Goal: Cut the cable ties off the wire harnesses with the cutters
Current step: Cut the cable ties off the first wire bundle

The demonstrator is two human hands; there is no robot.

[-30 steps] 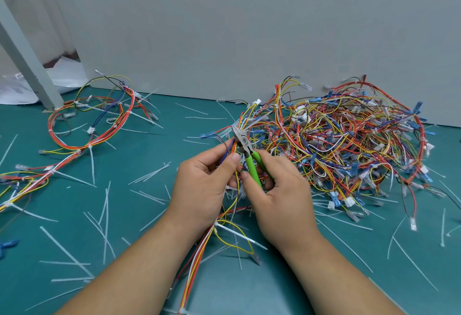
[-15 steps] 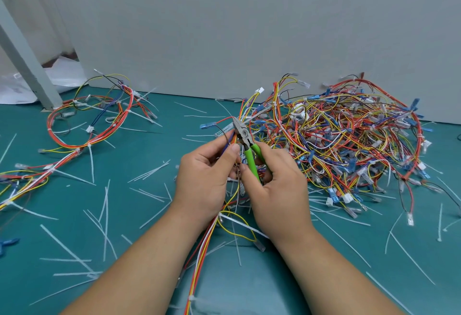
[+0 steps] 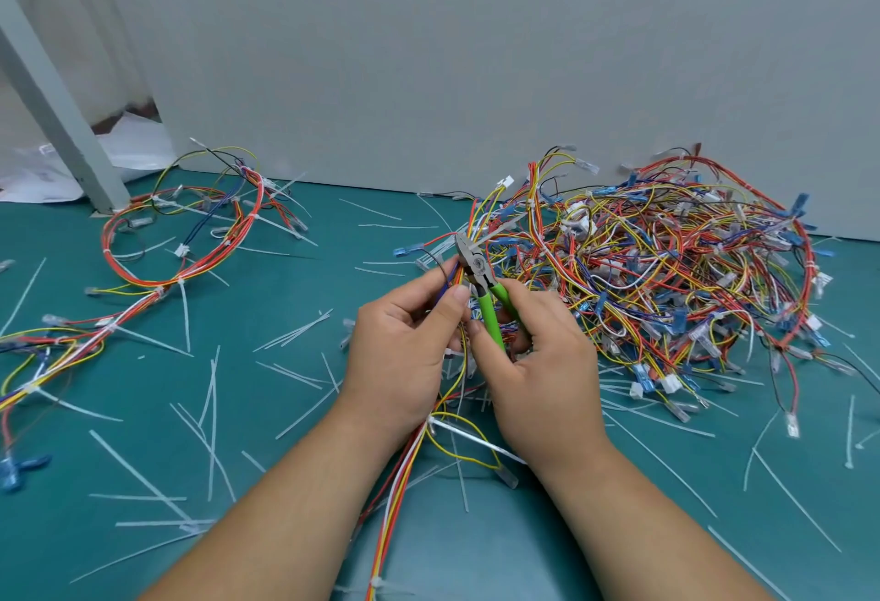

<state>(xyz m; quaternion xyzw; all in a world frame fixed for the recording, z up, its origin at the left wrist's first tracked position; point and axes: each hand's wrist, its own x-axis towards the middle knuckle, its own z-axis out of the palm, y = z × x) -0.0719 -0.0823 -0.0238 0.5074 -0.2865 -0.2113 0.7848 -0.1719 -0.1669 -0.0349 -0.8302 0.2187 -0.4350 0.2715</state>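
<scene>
My left hand (image 3: pixel 405 343) grips a wire harness (image 3: pixel 409 472) of red, yellow, orange and white wires that trails down toward me. My right hand (image 3: pixel 538 362) holds green-handled cutters (image 3: pixel 481 286), whose metal jaws point up and left at the harness just above my left thumb. A white cable tie (image 3: pixel 476 438) sticks out sideways from the harness below my hands. Whether the jaws bite a tie is hidden by the wires.
A large tangled pile of harnesses (image 3: pixel 666 277) lies to the right against the grey wall. More harnesses (image 3: pixel 181 243) spread over the teal table on the left. Several cut white ties (image 3: pixel 209 410) litter the surface. A grey slanted post (image 3: pixel 52 110) stands at far left.
Both hands have lifted slightly, moving the cutters and the harness up and away from me. The grips are unchanged.
</scene>
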